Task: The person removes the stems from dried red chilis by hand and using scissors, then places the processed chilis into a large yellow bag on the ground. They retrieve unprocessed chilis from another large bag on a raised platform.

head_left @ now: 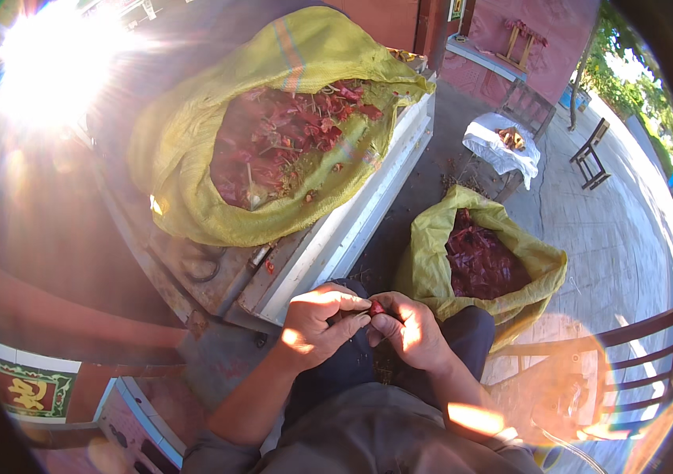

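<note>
A dried red chili pepper (377, 307) is pinched between the thumb and fingers of my right hand (410, 332), above my lap. My left hand (321, 323) meets it from the other side, thumb and forefinger closed at the pepper's stem end; the stem is mostly hidden by the fingertips. Ahead and to the left, a large yellow-green woven sack (194, 195) lies open with many dried red peppers (289, 130) and stems inside. By my right knee stands a second woven sack (431, 249), its mouth folded open around dark red peppers (481, 260).
The large sack rests on a metal cart bed (342, 219) with a raised white side edge. A wooden chair (638, 355) is at the right. Farther off are a white cloth bag (490, 139) on a seat and a small stool (591, 154). Strong sun glare covers the upper left.
</note>
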### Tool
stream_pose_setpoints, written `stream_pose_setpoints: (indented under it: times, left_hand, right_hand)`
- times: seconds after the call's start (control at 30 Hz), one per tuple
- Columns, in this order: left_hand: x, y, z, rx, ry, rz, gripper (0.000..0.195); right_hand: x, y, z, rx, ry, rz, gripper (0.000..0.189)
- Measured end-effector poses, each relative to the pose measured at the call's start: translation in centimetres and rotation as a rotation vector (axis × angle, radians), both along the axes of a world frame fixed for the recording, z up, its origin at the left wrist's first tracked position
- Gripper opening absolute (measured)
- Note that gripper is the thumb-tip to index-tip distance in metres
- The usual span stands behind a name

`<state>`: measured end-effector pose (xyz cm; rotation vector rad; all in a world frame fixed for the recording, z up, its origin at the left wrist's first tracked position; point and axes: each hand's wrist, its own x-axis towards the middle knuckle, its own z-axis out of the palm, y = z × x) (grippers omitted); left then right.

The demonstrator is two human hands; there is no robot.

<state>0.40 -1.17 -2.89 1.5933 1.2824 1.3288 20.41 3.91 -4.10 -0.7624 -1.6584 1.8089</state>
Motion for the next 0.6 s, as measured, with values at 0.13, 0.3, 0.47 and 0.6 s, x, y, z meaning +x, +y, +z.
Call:
stream_pose_setpoints:
  times: [0.13, 0.3, 0.47, 0.6]
  left_hand:
    - [-0.2, -0.2, -0.5, 0.019, -0.034, -0.048, 0.019]
    - [-0.5, 0.0, -1.0, 0.216, 0.171, -0.075, 0.016]
    - [0.0, -0.1, -1.0, 0.204, 0.244, -0.063, 0.008]
    - [0.7, -0.9, -2.1, -0.024, -0.141, -0.027, 0.007]
  right_hand:
    - [0.7, 0.0, -0.6, 0.004, 0.035, 0.083, 0.022]
    - [0.6, -0.3, 0.9, 0.172, -0.034, 0.084, 0.027]
    - [0.5, -0.2, 0.3, 0.362, -0.131, 0.071, 0.026]
    - [0.9, -0.2, 0.5, 0.238, -0.147, 0.150, 0.017]
